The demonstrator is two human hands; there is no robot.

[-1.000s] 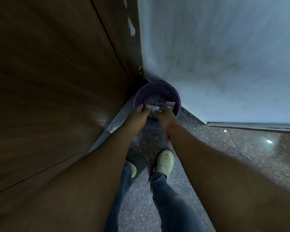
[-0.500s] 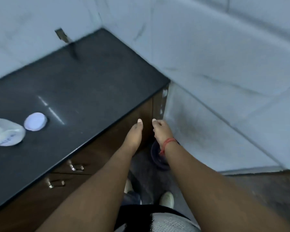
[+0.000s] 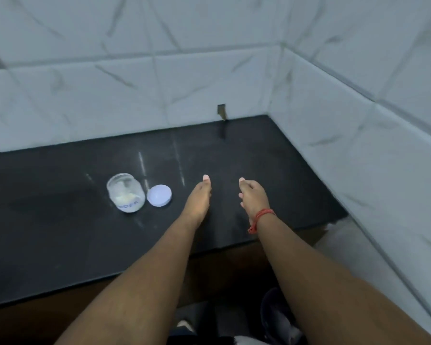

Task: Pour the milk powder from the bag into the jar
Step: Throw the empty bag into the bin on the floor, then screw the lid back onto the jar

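The jar [image 3: 125,192] stands upright and uncapped on the black countertop [image 3: 60,220], about midway between the back edge along the tiled wall and the front edge, and well in from the right-hand corner. It is clear glass with a layer of pale powder in the bottom and some blue writing low on its side that I cannot read. Its round white lid [image 3: 159,195] lies flat just beside it on the right, close but not touching as far as I can tell. The bag is nowhere in view now; a second ago I had both hands down at a purple bin on the floor with a white scrap between them.

My left hand [image 3: 197,199] is over the countertop to the right of the lid, fingers straight and together, holding nothing. My right hand [image 3: 253,197] is beside it, nearer the right edge, fingers loosely curled with the thumb out, also holding nothing. A red thread bracelet [image 3: 261,216] sits on that wrist. The two hands are apart, with bare counter showing between them.

Half a second ago the jar and lid were at the far left of what I saw, and my hands were beyond the counter's right end, above the bin. Now the counter fills the middle of the view, the jar is left of centre, and both hands are above the counter. The tiled wall [image 3: 209,78] runs behind it and turns along the right edge.
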